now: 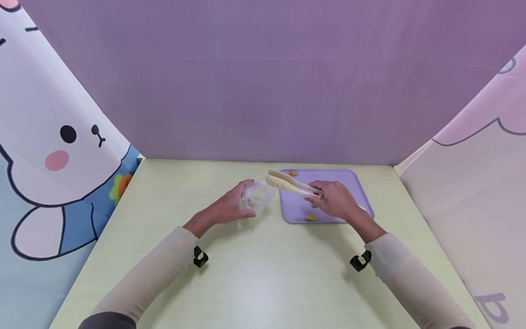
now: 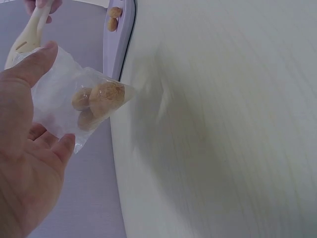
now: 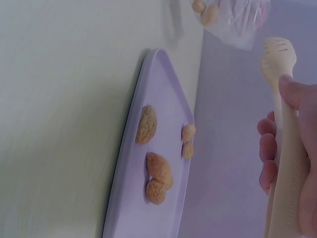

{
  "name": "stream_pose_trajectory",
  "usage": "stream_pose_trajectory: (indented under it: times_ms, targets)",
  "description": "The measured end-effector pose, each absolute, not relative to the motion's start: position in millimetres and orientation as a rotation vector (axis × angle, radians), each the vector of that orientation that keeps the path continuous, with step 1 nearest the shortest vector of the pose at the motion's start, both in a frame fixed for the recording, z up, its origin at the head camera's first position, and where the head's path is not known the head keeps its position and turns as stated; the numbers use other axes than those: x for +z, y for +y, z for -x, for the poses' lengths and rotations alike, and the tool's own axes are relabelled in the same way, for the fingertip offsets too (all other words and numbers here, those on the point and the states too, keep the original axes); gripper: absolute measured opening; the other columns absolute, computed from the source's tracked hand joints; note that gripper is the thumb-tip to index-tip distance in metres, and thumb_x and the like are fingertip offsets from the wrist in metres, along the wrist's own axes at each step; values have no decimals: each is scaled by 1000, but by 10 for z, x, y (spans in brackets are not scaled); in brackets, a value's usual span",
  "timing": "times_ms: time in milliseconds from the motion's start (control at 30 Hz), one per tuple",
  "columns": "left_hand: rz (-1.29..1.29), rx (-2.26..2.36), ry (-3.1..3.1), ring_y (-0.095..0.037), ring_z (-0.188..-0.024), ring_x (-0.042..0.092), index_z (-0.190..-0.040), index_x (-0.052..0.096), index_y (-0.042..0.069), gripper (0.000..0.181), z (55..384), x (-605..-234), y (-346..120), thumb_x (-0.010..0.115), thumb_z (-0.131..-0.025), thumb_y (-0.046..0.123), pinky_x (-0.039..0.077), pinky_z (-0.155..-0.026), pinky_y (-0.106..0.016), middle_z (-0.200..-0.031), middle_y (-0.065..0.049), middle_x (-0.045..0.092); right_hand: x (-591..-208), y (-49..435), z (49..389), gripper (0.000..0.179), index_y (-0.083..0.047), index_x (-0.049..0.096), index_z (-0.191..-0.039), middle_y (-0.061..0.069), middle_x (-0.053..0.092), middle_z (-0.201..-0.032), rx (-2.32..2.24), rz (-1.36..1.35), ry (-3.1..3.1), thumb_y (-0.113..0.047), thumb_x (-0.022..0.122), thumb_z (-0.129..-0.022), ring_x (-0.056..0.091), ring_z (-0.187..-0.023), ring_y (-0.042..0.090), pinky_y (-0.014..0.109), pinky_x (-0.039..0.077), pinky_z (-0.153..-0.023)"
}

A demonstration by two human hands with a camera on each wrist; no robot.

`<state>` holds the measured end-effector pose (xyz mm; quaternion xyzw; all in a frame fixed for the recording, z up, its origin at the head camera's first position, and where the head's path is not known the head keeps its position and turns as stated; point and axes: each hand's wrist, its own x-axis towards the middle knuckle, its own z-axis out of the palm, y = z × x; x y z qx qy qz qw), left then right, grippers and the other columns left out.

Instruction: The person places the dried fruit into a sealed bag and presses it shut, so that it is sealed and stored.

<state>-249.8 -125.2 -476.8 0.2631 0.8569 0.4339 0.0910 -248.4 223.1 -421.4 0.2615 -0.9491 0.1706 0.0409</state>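
My left grip point(image 1: 230, 204), at the centre of the head view, is curled round a clear plastic bag point(image 1: 258, 195), thumb on one side and fingers on the other; some fingertips are hard to make out at the film. Brown lumps point(image 2: 106, 96) sit in its bottom corner, blurred enough that I cannot count them surely. My right grip point(image 1: 334, 201), right of centre, is clasped round pale tongs point(image 3: 290, 173), whose handle end my palm mostly hides in the head view. Whether their tips pinch anything I cannot tell. Below lies a purple tray point(image 1: 296, 211) on the table point(image 1: 255, 269), partly covered by my right grip and cut off in both wrist views; more brown pieces point(image 3: 146, 125) rest on it.
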Motion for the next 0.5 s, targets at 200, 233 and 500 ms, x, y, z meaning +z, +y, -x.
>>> stream_pose_trajectory:
  times_ms: [200,233,500]
  targets:
    - [-773,1300,2541,-28,-121,54,-158,24,7,99,2492,-4770,-1249,86,-81,21,45,-107,-52,-143,-21,51,-4272,2337,2604,36,-13,71,-118,-5,74,-76,465,-742,-2938,-41,69,-95,66,-68,14,33,45,-60]
    - [-767,1299,2543,-28,-122,54,-158,24,7,99,2490,-4768,-1248,86,-81,20,45,-108,-52,-143,-21,51,-4283,2354,2626,37,-13,72,-119,-4,73,-77,450,-729,-2941,-41,69,-95,63,-68,15,33,45,-60]
    - [-756,1281,2559,-29,-123,53,-158,25,8,99,2484,-4733,-1220,86,-81,21,45,-108,-53,-144,-19,51,-4390,2493,2794,39,-13,72,-119,1,68,-80,388,-622,-2986,-44,68,-95,56,-68,20,34,43,-62]
